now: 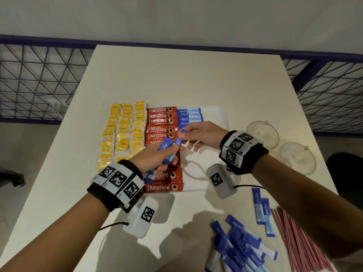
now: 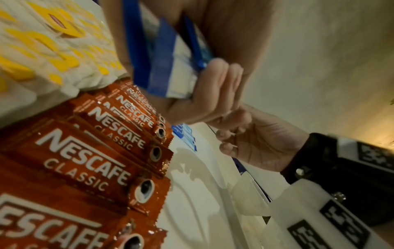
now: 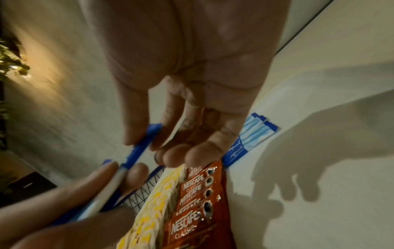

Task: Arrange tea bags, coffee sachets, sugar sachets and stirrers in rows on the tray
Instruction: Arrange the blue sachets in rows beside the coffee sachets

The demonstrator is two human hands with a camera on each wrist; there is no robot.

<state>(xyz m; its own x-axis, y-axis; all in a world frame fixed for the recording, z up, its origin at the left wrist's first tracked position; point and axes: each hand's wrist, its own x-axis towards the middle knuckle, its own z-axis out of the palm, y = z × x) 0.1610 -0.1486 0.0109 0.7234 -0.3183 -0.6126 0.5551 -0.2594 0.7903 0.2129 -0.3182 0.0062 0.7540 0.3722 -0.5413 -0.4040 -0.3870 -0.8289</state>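
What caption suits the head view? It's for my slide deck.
Left hand holds a bundle of blue sugar sachets while right hand pinches one above the tray.

On the tray, tea bags fill the left, Nescafe sachets run down the middle, Equal sachets sit right (far end only). Loose Equal sachets and stirrers lie near-right on the table.

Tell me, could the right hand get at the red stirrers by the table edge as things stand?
Probably yes: the stirrers lie uncovered on the right hand's side, but it is pinching a sugar sachet now.
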